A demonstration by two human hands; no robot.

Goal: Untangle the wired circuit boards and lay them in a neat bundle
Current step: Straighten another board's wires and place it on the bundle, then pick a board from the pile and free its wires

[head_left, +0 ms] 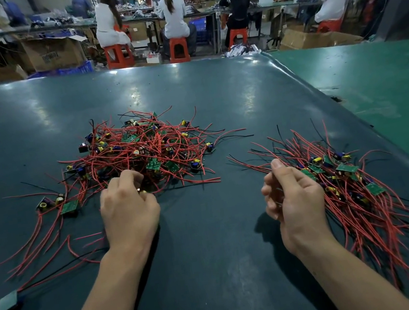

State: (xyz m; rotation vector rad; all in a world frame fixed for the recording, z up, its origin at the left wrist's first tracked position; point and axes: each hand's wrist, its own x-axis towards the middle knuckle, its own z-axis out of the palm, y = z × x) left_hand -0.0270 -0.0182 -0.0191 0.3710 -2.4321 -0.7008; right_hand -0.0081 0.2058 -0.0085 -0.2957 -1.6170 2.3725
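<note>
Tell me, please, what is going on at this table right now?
A person is sorting wired circuit boards on a dark green table. The left hand reaches into the near edge of the tangled pile, fingers curled around something small. The right hand, loosely curled, rests beside the straightened bundle, whose wires mostly lie the same way.

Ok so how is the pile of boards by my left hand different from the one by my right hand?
The left pile is a round heap with wires crossing every way; the right pile is a long row with wires lying roughly parallel. The left hand grips into its pile; the right hand sits beside its own. Both hold small green boards with red and black wires.
</note>
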